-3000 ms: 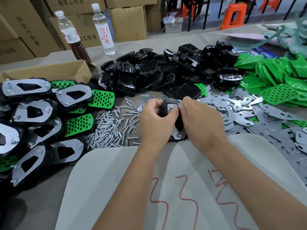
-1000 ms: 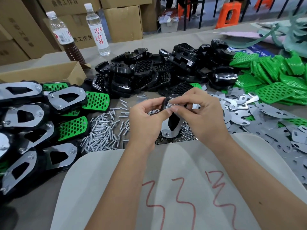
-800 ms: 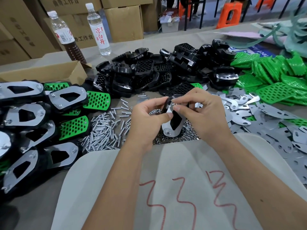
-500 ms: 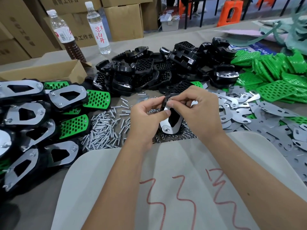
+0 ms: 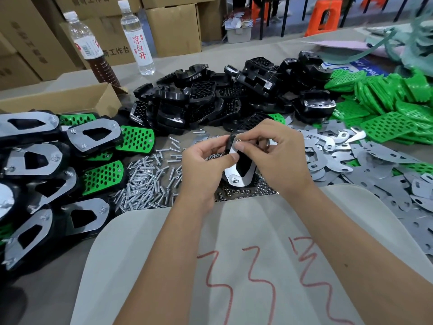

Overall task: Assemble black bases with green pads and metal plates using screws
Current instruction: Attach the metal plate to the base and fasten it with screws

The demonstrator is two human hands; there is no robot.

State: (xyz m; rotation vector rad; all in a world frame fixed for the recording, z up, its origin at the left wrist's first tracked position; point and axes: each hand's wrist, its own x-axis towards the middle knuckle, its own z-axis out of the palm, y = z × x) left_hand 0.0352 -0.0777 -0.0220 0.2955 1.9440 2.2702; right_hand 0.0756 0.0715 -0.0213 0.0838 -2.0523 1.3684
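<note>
A black base with a shiny metal plate (image 5: 239, 171) on it stands tilted on its lower end at the table's middle. My left hand (image 5: 201, 167) grips its left edge, thumb on the plate. My right hand (image 5: 276, 153) pinches a small nut or screw at the plate's top corner with thumb and forefinger. Loose screws (image 5: 145, 184) lie to the left, small nuts (image 5: 236, 195) beneath the part. Further black bases (image 5: 210, 99) are heaped behind, green pads (image 5: 386, 102) at the right, and metal plates (image 5: 375, 165) lie spread to the right.
Finished assemblies (image 5: 54, 160) with plates and green pads are stacked at the left. A cardboard box (image 5: 63, 99) and two bottles (image 5: 138, 38) stand at the back left. A white board (image 5: 257, 266) with red marks lies under my forearms near the front edge.
The base was turned upright from lying flat in both hands. Over the last second my right fingers stayed at the plate's top corner and shifted only slightly; the left thumb stayed on the plate.
</note>
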